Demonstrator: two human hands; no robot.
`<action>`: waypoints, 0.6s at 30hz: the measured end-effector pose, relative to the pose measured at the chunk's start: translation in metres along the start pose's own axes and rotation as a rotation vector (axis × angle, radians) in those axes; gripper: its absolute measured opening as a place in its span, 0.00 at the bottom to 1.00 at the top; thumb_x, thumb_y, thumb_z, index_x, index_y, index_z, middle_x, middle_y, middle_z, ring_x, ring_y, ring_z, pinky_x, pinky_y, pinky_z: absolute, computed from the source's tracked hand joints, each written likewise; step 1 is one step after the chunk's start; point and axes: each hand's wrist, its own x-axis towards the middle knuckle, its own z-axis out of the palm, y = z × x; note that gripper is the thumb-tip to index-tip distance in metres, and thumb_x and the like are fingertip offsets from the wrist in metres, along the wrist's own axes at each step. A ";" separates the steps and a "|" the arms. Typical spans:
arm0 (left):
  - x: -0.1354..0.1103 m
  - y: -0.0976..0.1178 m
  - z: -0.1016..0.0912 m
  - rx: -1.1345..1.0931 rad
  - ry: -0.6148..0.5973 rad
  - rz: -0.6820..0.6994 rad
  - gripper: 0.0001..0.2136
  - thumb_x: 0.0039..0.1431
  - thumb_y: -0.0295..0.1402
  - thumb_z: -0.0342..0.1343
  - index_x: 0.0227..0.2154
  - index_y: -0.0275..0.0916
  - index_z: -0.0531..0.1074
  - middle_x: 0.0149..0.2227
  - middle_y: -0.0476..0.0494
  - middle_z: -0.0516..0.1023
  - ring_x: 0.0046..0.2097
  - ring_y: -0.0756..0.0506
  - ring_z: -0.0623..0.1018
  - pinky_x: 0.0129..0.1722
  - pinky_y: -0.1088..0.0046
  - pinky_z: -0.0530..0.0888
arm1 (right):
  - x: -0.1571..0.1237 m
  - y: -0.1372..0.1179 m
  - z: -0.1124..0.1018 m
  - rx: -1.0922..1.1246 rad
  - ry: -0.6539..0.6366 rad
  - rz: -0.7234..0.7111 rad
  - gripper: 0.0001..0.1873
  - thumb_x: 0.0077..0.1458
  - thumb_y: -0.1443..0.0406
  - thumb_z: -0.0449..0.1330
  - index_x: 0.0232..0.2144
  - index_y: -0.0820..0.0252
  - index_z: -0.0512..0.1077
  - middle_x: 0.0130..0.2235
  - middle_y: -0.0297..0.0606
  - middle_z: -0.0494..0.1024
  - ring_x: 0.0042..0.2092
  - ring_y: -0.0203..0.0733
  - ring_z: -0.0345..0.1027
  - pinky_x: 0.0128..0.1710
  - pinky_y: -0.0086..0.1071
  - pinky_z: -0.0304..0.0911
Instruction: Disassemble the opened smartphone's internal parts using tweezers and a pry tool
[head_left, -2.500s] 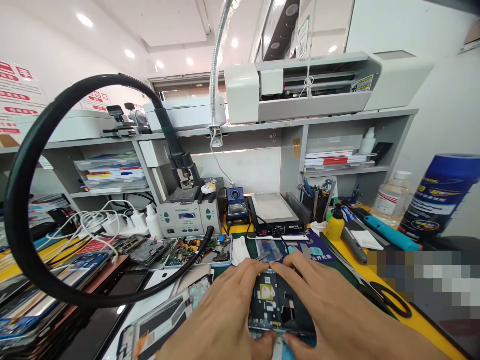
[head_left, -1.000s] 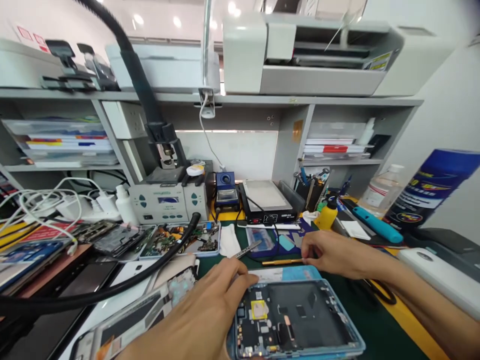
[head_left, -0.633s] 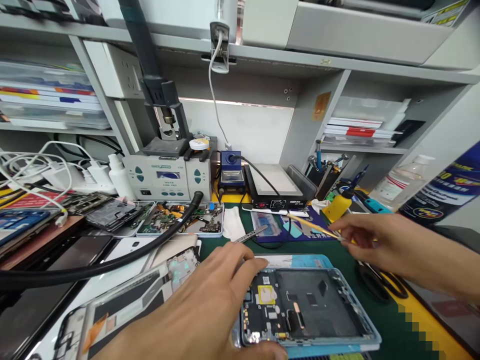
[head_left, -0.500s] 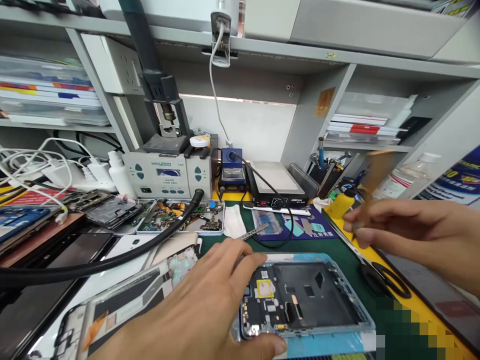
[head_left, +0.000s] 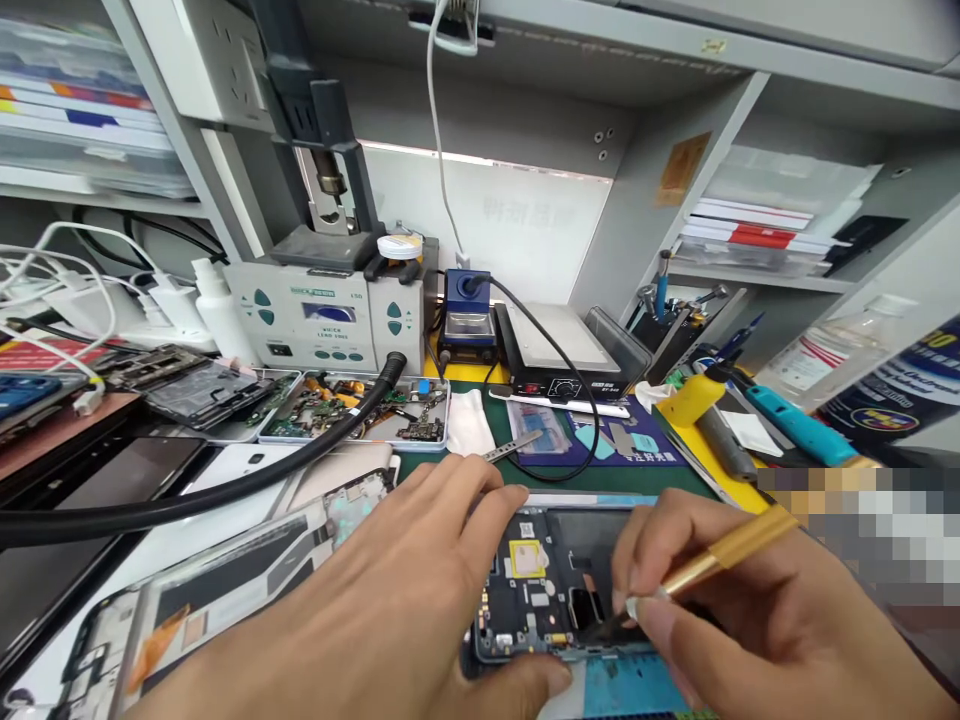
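An opened phone (head_left: 566,540) lies across the mat, its dark inner frame facing up with a yellow-edged square and small metal parts. My left hand (head_left: 427,560) grips its left end, index finger at the far edge and thumb at the near edge. In my right hand (head_left: 720,600) is a slim tool with a gold-brown handle (head_left: 720,553), pinched between thumb and fingers. Its dark tip reaches the phone's near edge; I cannot tell whether it touches. My right fingers cover the phone's right part. Beneath the phone shows a light-blue pad (head_left: 626,685).
A black hose (head_left: 300,475) crosses the left side over phone parts. Behind stand a hot-air station (head_left: 330,310), a tray of circuit boards (head_left: 356,440) and a heating plate (head_left: 562,345). On the right are a yellow bottle (head_left: 690,400) and a teal-handled tool (head_left: 799,425).
My right hand has come left and down with the gold-brown tool, from beside the yellow bottle to over the phone. My left hand keeps its hold. The view has shifted slightly.
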 end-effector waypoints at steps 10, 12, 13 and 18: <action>0.000 0.000 0.002 0.043 0.061 0.048 0.19 0.55 0.48 0.68 0.43 0.41 0.75 0.58 0.36 0.73 0.54 0.30 0.77 0.47 0.52 0.80 | 0.004 -0.002 0.014 -0.210 0.138 -0.295 0.12 0.57 0.74 0.62 0.34 0.48 0.74 0.33 0.30 0.78 0.33 0.40 0.78 0.30 0.28 0.71; 0.001 0.001 0.001 0.042 0.060 0.048 0.18 0.56 0.48 0.68 0.42 0.41 0.75 0.58 0.35 0.73 0.55 0.30 0.76 0.47 0.53 0.80 | 0.003 -0.001 0.015 -0.223 0.146 -0.305 0.12 0.57 0.74 0.62 0.33 0.48 0.74 0.32 0.30 0.78 0.33 0.40 0.78 0.31 0.28 0.72; 0.001 0.001 0.000 0.043 0.059 0.052 0.18 0.57 0.48 0.67 0.42 0.40 0.75 0.58 0.34 0.73 0.55 0.30 0.76 0.47 0.53 0.80 | 0.003 -0.001 0.015 -0.230 0.142 -0.309 0.12 0.57 0.74 0.62 0.33 0.48 0.74 0.32 0.30 0.78 0.33 0.40 0.78 0.31 0.28 0.72; 0.000 0.000 -0.002 0.039 0.045 0.084 0.18 0.58 0.48 0.67 0.41 0.39 0.75 0.57 0.33 0.73 0.55 0.30 0.76 0.48 0.53 0.79 | 0.002 -0.001 0.015 -0.262 0.131 -0.308 0.12 0.56 0.74 0.62 0.33 0.49 0.74 0.32 0.30 0.78 0.33 0.41 0.79 0.30 0.28 0.73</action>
